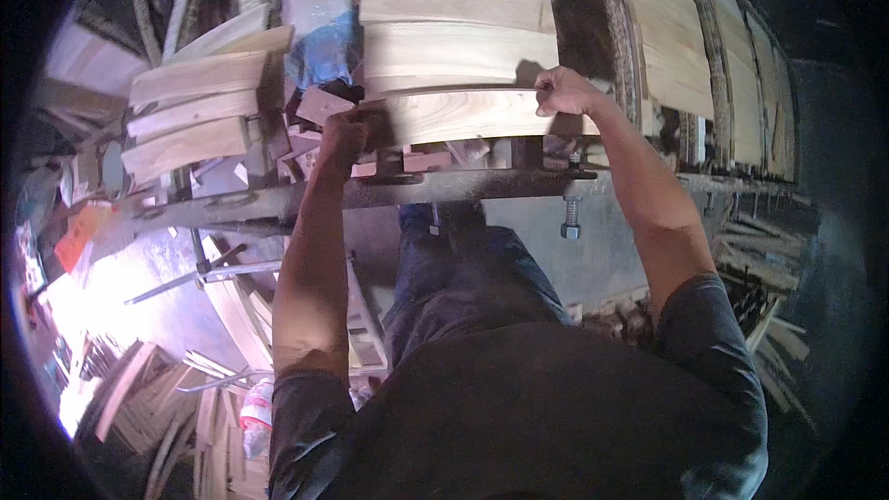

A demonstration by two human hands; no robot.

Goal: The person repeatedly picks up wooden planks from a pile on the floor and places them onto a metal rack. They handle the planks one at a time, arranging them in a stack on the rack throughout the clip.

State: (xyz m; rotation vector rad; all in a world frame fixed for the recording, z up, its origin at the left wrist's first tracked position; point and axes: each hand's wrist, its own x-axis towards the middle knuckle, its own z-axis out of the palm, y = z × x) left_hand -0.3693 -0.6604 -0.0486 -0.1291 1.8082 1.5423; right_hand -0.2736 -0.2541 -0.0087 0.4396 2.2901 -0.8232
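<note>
A narrow, pale wooden board (pixel 463 116) lies crosswise in front of me, level with the near edge of a wider row of boards (pixel 454 56). At its left end my left hand (pixel 348 137) is closed, the fingers partly in shadow. My right hand (pixel 567 93) pinches the board near its right end, with thumb and fingers bent together. Just beyond my left hand sits a short wood block (pixel 324 106). Beneath the board runs a metal rail (pixel 463 187) of the clamping frame.
A threaded bolt (pixel 571 218) hangs under the rail to the right. More boards (pixel 194 111) lie in a stack at left, beside a blue plastic-wrapped piece (pixel 320 37). Further panels (pixel 662 28) stand at right. Wood strips (pixel 167 407) and a plastic bottle (pixel 256 417) are at lower left.
</note>
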